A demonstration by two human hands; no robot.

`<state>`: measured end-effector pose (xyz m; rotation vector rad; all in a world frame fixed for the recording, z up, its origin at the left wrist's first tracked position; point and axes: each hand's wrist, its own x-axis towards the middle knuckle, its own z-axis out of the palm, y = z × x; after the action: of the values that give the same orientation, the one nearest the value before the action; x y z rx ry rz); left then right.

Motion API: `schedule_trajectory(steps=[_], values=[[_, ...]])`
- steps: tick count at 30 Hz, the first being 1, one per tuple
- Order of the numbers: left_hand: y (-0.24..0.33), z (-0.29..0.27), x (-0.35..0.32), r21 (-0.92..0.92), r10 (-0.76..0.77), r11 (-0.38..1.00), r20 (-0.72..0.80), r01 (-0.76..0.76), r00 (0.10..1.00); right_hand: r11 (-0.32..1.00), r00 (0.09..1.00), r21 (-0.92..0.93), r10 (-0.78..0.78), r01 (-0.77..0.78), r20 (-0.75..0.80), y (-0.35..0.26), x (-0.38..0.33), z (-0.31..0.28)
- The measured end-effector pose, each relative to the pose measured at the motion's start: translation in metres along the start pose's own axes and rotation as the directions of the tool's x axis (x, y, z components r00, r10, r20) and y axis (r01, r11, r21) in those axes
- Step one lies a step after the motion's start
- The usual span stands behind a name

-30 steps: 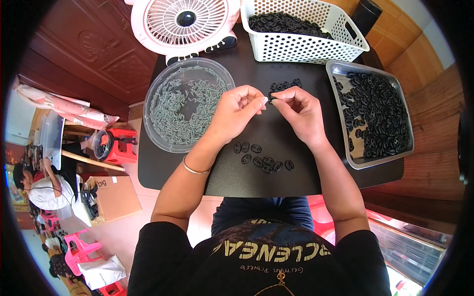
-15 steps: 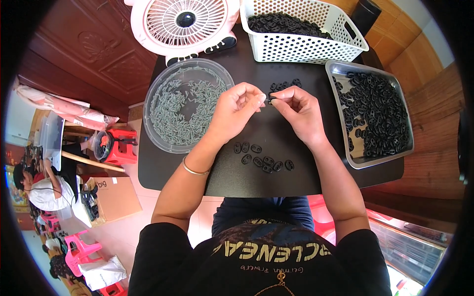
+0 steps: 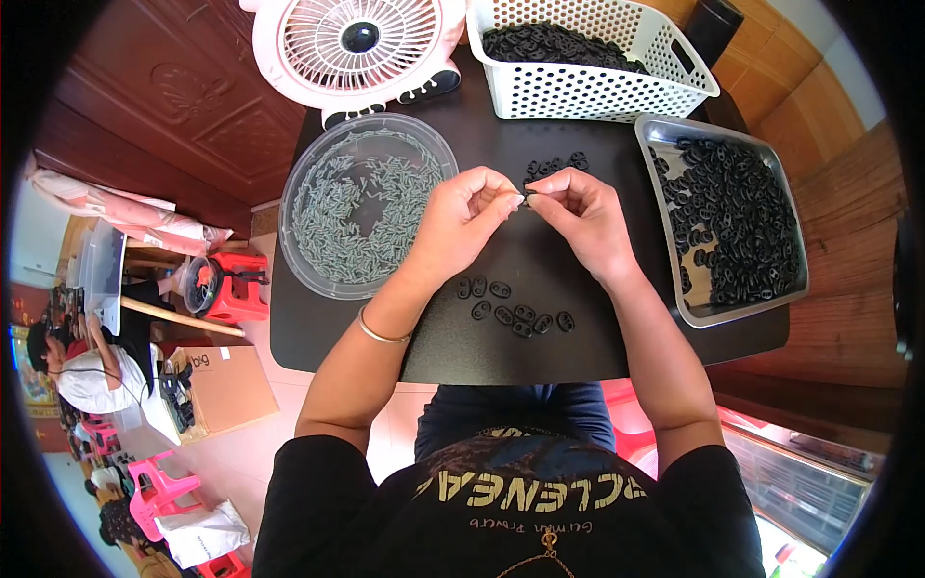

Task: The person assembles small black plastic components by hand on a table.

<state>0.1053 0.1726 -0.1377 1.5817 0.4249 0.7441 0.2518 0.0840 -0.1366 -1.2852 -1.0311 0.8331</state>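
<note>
Over the middle of the dark table point(image 3: 462, 342), both my hands meet at the fingertips. My right hand point(image 3: 586, 220) pinches a small black two-holed oval piece point(image 3: 529, 193), mostly covered by the fingers. My left hand point(image 3: 464, 220) is closed in a pinch against it; whatever its fingertips hold is too small to make out. Several loose black oval pieces point(image 3: 523, 314) lie on the table nearer my body, and a cluster of black pieces point(image 3: 554, 166) lies just beyond my hands. Left of my left hand, a round clear tub point(image 3: 289, 246) contains many small grey-green screw-like pieces point(image 3: 332, 226).
On the right stands a metal tray point(image 3: 686, 313) of black oval pieces. A white perforated basket point(image 3: 597, 94) with more black pieces is at the back. Behind the tub stands a pink fan point(image 3: 279, 72). Far left, a person point(image 3: 92, 376) sits near a cardboard box point(image 3: 231, 385).
My fingertips have drawn slightly closer together around the black piece, and my left hand has tilted a little. The containers and loose pieces stay where they were.
</note>
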Motion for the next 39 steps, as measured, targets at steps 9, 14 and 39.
schedule_trajectory(steps=[9, 14, 39], values=[[-0.006, 0.021, 0.014, 0.672, 0.381, 0.621, 0.192, -0.404, 0.904, 0.987, 0.907, -0.025, -0.155, 0.158, -0.391, -0.009, 0.013, -0.028], [-0.024, 0.016, 0.013, 0.75, 0.292, 0.491, 0.338, -0.443, 0.895, 0.976, 0.896, -0.047, -0.216, 0.215, -0.389, -0.001, 0.014, -0.028], [0.025, -0.012, -0.007, 0.544, -0.192, 0.813, 0.587, -0.207, 0.786, 0.987, 0.959, -0.108, -0.14, 0.117, -0.246, -0.005, 0.01, -0.02]])
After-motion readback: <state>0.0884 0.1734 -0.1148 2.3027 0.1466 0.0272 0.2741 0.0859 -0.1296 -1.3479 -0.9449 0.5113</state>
